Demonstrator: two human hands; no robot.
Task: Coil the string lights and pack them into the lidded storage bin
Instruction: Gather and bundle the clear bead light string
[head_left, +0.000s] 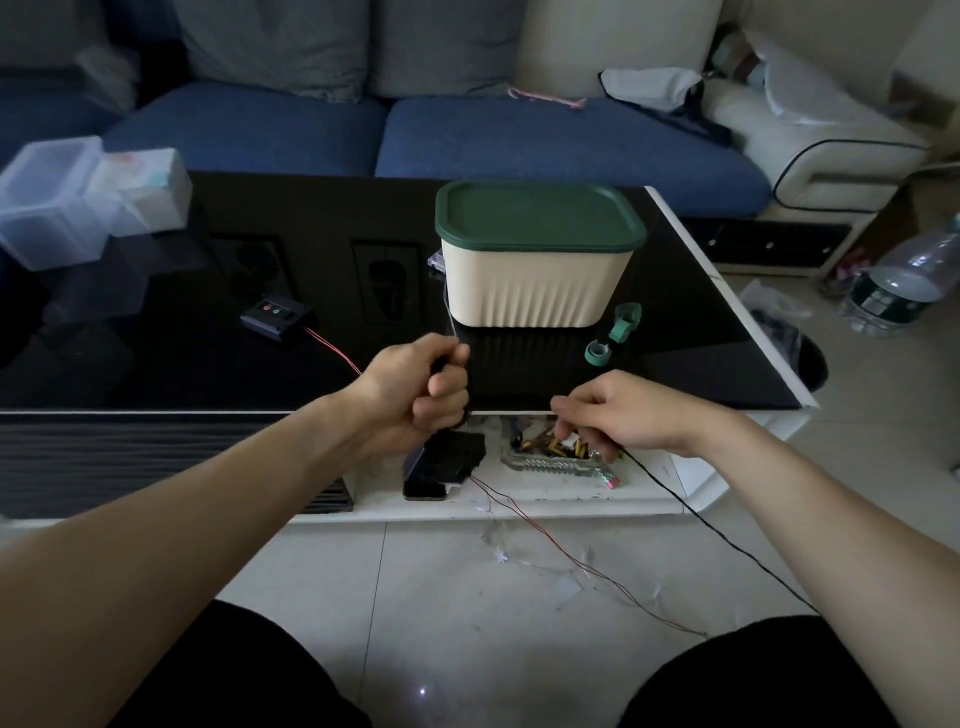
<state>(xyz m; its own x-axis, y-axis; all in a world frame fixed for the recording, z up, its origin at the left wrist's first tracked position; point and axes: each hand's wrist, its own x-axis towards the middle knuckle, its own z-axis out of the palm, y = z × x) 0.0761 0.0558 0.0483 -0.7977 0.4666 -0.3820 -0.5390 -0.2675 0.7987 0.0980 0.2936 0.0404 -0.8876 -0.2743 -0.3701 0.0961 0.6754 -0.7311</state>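
A cream ribbed storage bin (535, 286) with its dark green lid (537, 215) on stands on the black glass table (182, 364). My left hand (421, 389) is fisted in front of the bin, shut on a dark bundle of the string lights, with a thin wire rising from it. My right hand (618, 415) pinches a thin black cord (727, 540) that runs down to the right past my arm. Loose string lights (561, 566) with clear star pieces and red wire trail over the floor tiles. A black battery box (275, 313) with red wire lies on the table.
Two green strap rolls (613, 332) lie right of the bin. Clear plastic boxes (88, 200) sit at the table's far left. A lower white shelf holds a glass tray of small items (556, 452) and black objects (447, 462). A blue sofa is behind; a water bottle (904, 280) right.
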